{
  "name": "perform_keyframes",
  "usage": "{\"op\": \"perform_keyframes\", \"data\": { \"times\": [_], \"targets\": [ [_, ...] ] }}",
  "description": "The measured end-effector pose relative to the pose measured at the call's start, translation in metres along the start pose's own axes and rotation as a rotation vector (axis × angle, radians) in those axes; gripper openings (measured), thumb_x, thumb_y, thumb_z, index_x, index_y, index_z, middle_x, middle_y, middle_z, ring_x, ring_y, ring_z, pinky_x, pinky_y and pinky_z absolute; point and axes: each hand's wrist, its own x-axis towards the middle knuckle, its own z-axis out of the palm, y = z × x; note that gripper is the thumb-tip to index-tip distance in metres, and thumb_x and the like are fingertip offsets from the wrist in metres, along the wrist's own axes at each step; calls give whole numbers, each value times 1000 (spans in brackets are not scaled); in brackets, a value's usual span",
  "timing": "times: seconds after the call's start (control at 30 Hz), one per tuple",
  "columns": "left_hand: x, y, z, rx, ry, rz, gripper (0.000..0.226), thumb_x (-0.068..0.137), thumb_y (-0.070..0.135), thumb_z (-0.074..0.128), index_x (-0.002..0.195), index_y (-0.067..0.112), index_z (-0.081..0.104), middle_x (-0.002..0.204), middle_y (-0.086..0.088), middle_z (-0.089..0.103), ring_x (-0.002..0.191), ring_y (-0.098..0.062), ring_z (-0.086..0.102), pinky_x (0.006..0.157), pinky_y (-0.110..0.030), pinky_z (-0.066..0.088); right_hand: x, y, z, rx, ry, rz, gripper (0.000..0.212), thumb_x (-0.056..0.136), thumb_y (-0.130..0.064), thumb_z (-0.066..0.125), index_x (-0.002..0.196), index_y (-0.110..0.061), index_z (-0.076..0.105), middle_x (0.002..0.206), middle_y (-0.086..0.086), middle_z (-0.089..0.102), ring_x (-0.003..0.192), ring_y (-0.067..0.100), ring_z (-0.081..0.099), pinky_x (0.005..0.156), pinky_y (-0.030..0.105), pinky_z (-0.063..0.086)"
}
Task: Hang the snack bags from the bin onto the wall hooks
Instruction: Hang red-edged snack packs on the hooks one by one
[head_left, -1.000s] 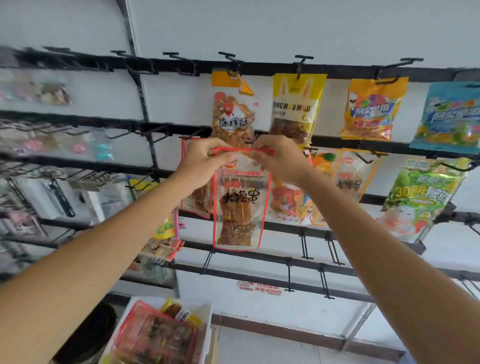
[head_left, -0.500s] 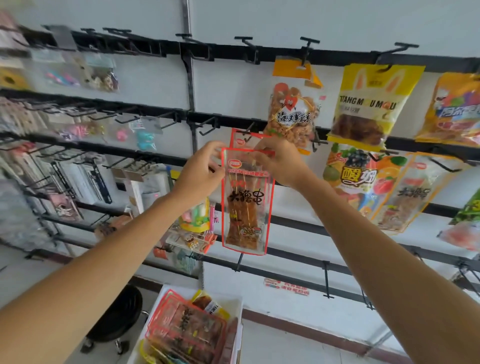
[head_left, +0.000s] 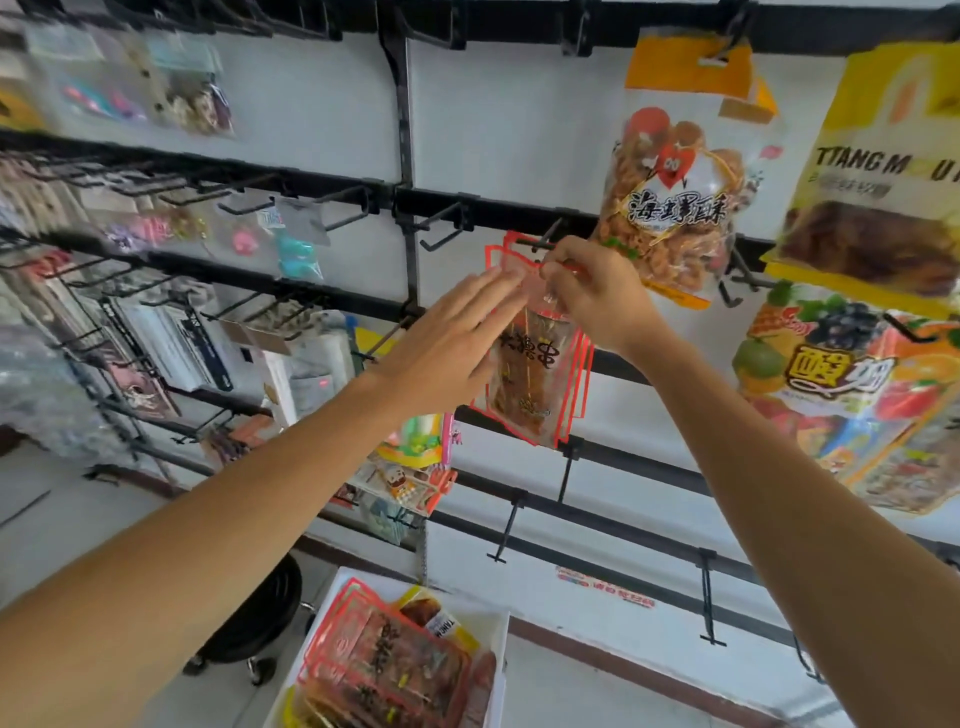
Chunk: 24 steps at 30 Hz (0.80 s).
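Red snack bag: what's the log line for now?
right hand pinches red-edged snack bag at hook | left hand open at bag

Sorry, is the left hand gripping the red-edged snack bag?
No, the left hand lies straight-fingered against the red-edged snack bag; only the right hand pinches it.

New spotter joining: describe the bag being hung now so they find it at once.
On the wall rack's second black rail, look left of and below the orange-topped bag of golden curls, where the left hand and right hand meet. The snack bag there is narrow and clear with a red border and brown skewers inside, unlike its larger, colour-printed neighbours.
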Motion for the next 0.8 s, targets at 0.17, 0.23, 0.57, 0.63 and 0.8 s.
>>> {"op": "perform_keyframes", "data": {
  "times": [0.17,0.23,0.57,0.63,0.8],
  "targets": [
    [13,-5,8,-30,94,5,64,84,9,55,145,4,37,155,-18,28,143,-32,25,121,-43,20,-3,6,0,69,53,-45,15,96,-11,50,84,-16,57,68,-9,57,60,3,54,58,17,42],
    [17,-9,7,-40,137,8,65,83,8,55,146,5,36,153,-19,29,140,-34,28,118,-45,23,-1,5,-2,69,43,-31,16,97,-13,50,82,-19,55,68,-7,61,61,7,58,59,21,46],
    [24,-23,10,-16,69,123,68,85,8,49,150,11,29,155,-11,29,145,-28,23,121,-41,14,7,17,10,-155,122,112,14,95,-19,53,90,-12,64,77,-2,65,71,19,61,66,37,51],
    [25,-27,15,8,36,135,73,84,8,50,152,16,25,158,-8,25,147,-27,19,122,-45,14,8,18,13,-245,161,139,15,95,-26,53,94,-17,65,79,1,68,72,22,63,63,40,53],
    [35,-24,31,73,-16,125,75,84,16,54,153,21,25,156,-14,27,146,-34,19,120,-53,15,7,16,18,-471,244,168,18,95,-33,53,103,-23,65,86,-3,71,80,22,65,63,33,51]
  ]
}}
